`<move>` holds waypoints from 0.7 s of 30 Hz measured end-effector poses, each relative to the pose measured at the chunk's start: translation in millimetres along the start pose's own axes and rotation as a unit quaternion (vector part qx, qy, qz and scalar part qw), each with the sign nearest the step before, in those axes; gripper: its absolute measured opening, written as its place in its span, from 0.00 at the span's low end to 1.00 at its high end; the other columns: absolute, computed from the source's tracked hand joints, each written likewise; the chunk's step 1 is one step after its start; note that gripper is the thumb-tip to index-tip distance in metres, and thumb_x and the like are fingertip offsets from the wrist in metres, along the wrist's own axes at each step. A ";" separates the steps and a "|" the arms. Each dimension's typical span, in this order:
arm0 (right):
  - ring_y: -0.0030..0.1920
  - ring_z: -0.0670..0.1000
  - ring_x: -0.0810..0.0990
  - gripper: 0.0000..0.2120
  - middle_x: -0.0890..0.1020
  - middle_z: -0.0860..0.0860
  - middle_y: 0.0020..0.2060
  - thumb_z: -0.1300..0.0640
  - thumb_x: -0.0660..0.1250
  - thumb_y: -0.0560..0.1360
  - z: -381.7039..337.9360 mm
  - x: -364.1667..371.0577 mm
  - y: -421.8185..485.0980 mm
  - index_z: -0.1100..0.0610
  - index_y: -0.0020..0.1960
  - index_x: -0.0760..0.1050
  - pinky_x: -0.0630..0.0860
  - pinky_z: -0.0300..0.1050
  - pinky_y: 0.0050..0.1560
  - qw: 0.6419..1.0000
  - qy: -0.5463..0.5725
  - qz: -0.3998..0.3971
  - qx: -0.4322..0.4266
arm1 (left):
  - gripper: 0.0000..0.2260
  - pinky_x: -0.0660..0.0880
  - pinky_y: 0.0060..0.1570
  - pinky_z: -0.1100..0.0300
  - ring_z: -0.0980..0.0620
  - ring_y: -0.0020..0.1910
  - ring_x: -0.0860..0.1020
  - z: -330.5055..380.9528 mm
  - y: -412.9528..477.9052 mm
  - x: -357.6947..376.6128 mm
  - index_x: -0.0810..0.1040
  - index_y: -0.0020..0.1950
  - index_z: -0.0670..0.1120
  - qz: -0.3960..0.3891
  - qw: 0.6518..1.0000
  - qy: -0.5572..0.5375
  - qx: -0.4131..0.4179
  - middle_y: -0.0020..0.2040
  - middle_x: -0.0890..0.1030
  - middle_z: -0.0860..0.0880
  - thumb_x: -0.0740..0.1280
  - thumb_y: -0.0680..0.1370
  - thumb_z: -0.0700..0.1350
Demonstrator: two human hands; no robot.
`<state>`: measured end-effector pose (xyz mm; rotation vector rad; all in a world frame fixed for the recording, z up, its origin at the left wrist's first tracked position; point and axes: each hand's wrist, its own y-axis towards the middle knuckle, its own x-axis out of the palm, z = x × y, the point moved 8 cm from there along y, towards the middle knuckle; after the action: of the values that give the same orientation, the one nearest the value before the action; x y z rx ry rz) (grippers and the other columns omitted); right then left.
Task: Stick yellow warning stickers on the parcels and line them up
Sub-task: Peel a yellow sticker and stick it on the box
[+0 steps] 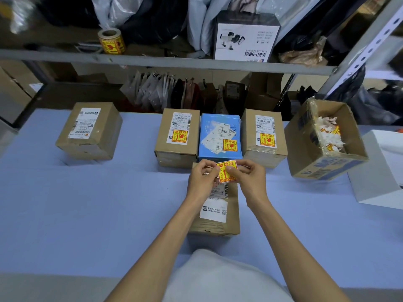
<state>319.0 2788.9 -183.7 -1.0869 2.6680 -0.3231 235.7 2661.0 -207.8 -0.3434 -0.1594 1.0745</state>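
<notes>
My left hand [201,179] and my right hand [250,177] both pinch one yellow warning sticker [226,171] above a brown parcel [218,219] lying in front of me. Behind it stand three parcels in a row, each with a yellow sticker on top: a brown box [176,138], a blue parcel [220,138] and another brown box [263,136]. A further brown parcel [89,129] sits apart at the far left with only a white label. A roll of yellow stickers [111,41] stands on the shelf.
An open cardboard box [327,140] holding sticker backing scraps stands at the right. A white box [379,168] lies at the right edge. The blue table [87,203] runs up to a metal shelf [152,61] loaded with bags and a scanner box [246,38].
</notes>
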 end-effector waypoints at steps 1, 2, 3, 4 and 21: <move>0.37 0.47 0.85 0.06 0.85 0.50 0.35 0.62 0.72 0.72 0.3 -1.6 0.3 0.60 0.49 0.79 0.81 0.40 0.39 1.000 0.013 0.006 0.002 | 0.02 0.76 0.36 0.66 0.53 0.42 0.80 0.0 -0.2 0.4 0.76 0.46 0.52 -0.003 1.000 0.000 0.000 0.50 0.81 0.43 0.66 0.78 0.47; 0.36 0.46 0.85 0.04 0.85 0.50 0.35 0.62 0.71 0.73 0.6 -2.5 0.3 0.60 0.48 0.79 0.81 0.38 0.37 1.000 0.022 0.009 0.002 | 0.02 0.76 0.36 0.67 0.53 0.41 0.81 0.2 -0.6 0.8 0.76 0.46 0.52 -0.005 1.000 0.002 -0.001 0.50 0.81 0.44 0.66 0.78 0.47; 0.36 0.45 0.85 0.04 0.84 0.50 0.35 0.62 0.71 0.74 0.8 -3.1 0.4 0.60 0.48 0.79 0.80 0.36 0.36 1.000 0.025 0.010 0.002 | 0.01 0.76 0.36 0.68 0.53 0.40 0.81 -0.4 -0.7 1.3 0.76 0.47 0.51 -0.007 1.000 0.006 -0.001 0.50 0.81 0.44 0.66 0.78 0.47; 0.36 0.44 0.84 0.03 0.84 0.50 0.35 0.62 0.70 0.74 0.7 -3.6 0.3 0.60 0.48 0.79 0.79 0.34 0.34 1.000 0.024 0.010 0.001 | 0.02 0.77 0.37 0.67 0.53 0.40 0.82 -0.7 -1.0 2.0 0.76 0.48 0.50 -0.010 1.000 0.008 0.000 0.50 0.82 0.44 0.66 0.78 0.47; 0.41 0.44 0.81 0.05 0.83 0.49 0.40 0.65 0.68 0.75 -11.2 -10.8 14.6 0.58 0.47 0.81 0.76 0.32 0.38 0.998 -0.034 -0.035 -0.034 | 0.03 0.79 0.43 0.63 0.56 0.37 0.83 0.1 -4.9 14.1 0.79 0.45 0.45 -0.083 0.995 0.050 0.006 0.39 0.84 0.49 0.66 0.77 0.42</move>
<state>313.6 2808.0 -175.9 -1.1930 2.6027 -0.2054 246.3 2671.3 -206.6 -0.3671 -0.0904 0.8923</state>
